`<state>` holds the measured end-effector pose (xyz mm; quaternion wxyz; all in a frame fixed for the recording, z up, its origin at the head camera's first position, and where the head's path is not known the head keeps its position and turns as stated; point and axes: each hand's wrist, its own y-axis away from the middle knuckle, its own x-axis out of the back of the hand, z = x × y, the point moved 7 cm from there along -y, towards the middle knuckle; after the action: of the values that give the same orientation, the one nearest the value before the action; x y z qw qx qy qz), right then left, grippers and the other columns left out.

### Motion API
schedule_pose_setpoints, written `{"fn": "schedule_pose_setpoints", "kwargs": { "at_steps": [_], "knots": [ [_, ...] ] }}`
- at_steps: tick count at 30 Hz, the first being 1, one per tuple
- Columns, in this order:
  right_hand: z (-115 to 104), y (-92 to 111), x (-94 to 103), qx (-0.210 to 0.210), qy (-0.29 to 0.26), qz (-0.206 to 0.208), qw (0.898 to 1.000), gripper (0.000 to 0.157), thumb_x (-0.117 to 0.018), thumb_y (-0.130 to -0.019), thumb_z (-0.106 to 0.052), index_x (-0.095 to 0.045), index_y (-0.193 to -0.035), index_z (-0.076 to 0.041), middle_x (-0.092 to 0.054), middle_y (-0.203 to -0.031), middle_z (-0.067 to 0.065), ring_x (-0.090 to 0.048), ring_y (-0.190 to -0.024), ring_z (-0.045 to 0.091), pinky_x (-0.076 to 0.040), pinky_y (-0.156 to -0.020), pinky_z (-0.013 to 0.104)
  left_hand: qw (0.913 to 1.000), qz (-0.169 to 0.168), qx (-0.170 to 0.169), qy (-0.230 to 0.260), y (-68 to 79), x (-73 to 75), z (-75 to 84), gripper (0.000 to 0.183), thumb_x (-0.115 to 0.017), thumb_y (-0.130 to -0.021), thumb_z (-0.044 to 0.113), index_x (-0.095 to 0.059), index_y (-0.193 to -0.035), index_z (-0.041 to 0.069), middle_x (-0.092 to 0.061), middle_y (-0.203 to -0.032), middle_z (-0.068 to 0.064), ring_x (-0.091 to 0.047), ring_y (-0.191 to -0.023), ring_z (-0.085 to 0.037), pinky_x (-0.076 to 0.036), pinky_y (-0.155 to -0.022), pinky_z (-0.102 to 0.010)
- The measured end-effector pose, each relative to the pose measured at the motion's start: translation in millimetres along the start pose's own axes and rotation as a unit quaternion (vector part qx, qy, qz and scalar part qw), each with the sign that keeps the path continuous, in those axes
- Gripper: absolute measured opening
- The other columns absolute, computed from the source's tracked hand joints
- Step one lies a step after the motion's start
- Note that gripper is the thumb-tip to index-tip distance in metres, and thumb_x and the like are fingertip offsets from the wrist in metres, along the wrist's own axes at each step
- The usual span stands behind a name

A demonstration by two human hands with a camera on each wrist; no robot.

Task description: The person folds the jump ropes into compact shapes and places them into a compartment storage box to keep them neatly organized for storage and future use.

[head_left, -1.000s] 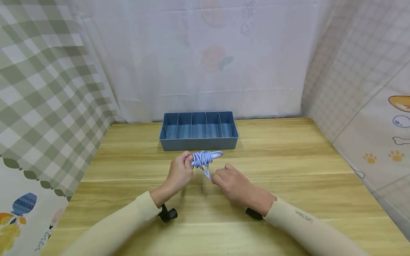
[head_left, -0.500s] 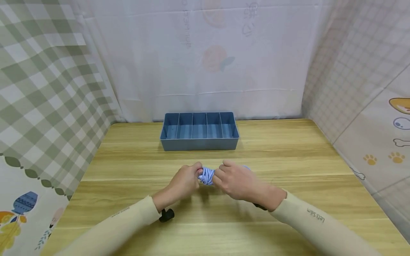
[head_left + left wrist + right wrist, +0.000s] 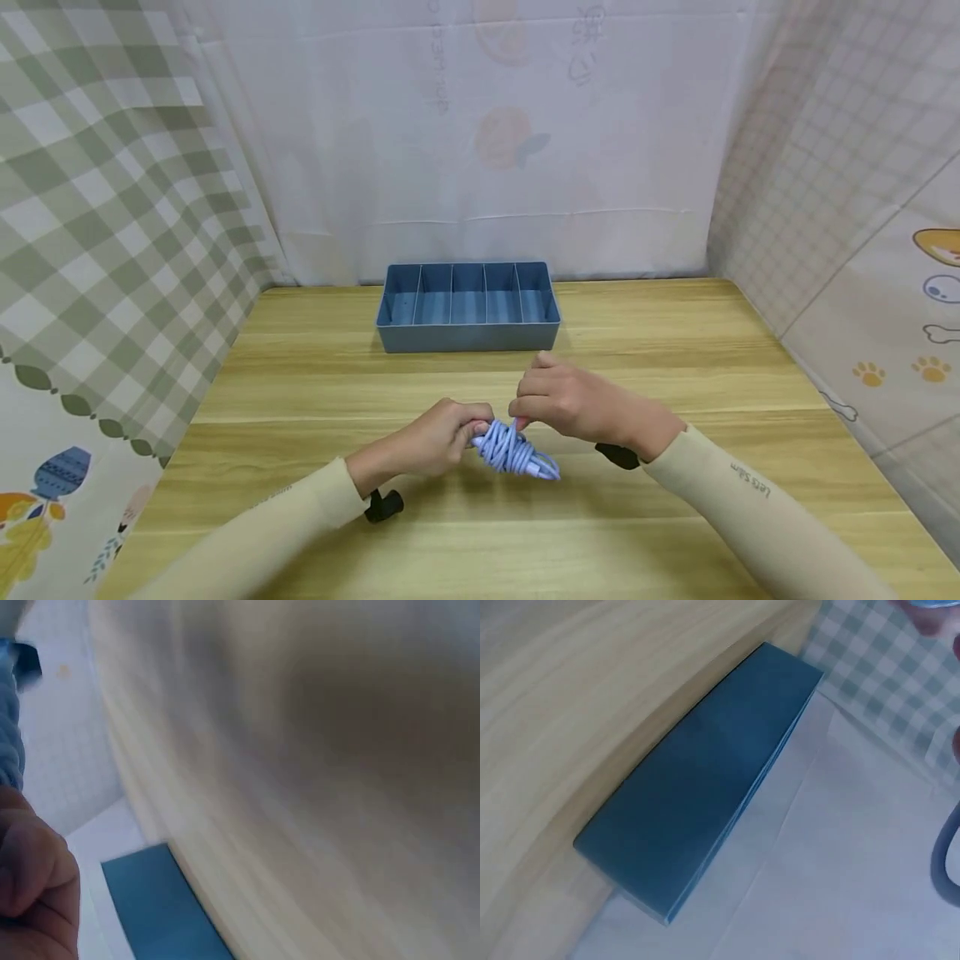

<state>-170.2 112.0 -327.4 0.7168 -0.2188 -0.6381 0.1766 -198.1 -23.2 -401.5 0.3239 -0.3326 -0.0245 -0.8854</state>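
Observation:
A light purple-blue cable [image 3: 507, 447], wound in tight turns around its own folded length, is held above the table in the head view. A pale plug-like piece and a small loop stick out of its lower right end. My left hand [image 3: 442, 433] grips the bundle's upper left end between thumb and curled fingers. Over the top of the bundle, my right hand [image 3: 566, 398] pinches a strand of it, knuckles up. In the left wrist view the coiled cable [image 3: 9, 735] shows at the left edge above the left hand's fingers. A cable loop [image 3: 943, 862] enters the right wrist view.
Behind the hands stands a blue-grey organizer box [image 3: 468, 337] with several compartments in one row. The wooden table [image 3: 660, 358] ends at a white cloth backdrop [image 3: 360, 167], with patterned cloth on both sides. Black wrist-camera mounts [image 3: 384, 506] hang under the forearms.
The bundle has come lower and nearer, and its free end now tilts down to the right. My right hand passed across it and has risen at its top with a strand.

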Motion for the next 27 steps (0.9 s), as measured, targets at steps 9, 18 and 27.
{"fn": "schedule_pose_setpoints", "kwargs": {
  "at_steps": [9, 18, 27],
  "knots": [
    [5.9, 5.7, 3.8, 0.009, 0.026, 0.081, 0.996, 0.015, -0.057, -0.106, -0.012, -0.067, -0.095, -0.008, -0.064, -0.084, -0.004, -0.059, -0.074, 0.011, -0.041, -0.067, 0.030, 0.9761, -0.040, -0.031, 0.211, 3.9, -4.6, 7.8, 0.028, -0.039, -0.111, 0.009, -0.058, -0.092, 0.004, -0.041, -0.068, 0.002, -0.037, -0.057, -0.006, -0.034, -0.051, -0.021],
    [28.8, 21.8, -15.0, -0.127, -0.006, 0.175, 0.976, 0.029, -0.048, -0.110, -0.019, -0.068, -0.105, 0.002, -0.073, -0.091, 0.007, -0.067, -0.076, 0.019, -0.047, -0.068, 0.034, 0.9060, 0.090, 0.031, 0.412, 0.3, 2.6, 4.2, 0.031, -0.030, -0.114, 0.019, -0.046, -0.096, 0.000, -0.034, -0.072, -0.002, -0.030, -0.057, -0.009, -0.025, -0.049, -0.021],
    [33.1, 33.7, -37.4, -0.315, -0.043, 0.231, 0.920, 0.021, -0.061, -0.087, 0.016, -0.063, -0.081, -0.005, -0.061, -0.062, 0.000, -0.056, -0.053, 0.010, -0.046, -0.051, 0.022, 0.8740, 0.219, 0.105, 0.421, 0.0, 5.2, -11.4, 0.029, -0.029, -0.114, 0.015, -0.044, -0.092, 0.002, -0.034, -0.071, -0.003, -0.029, -0.054, -0.010, -0.025, -0.048, -0.021]
  ]
}}
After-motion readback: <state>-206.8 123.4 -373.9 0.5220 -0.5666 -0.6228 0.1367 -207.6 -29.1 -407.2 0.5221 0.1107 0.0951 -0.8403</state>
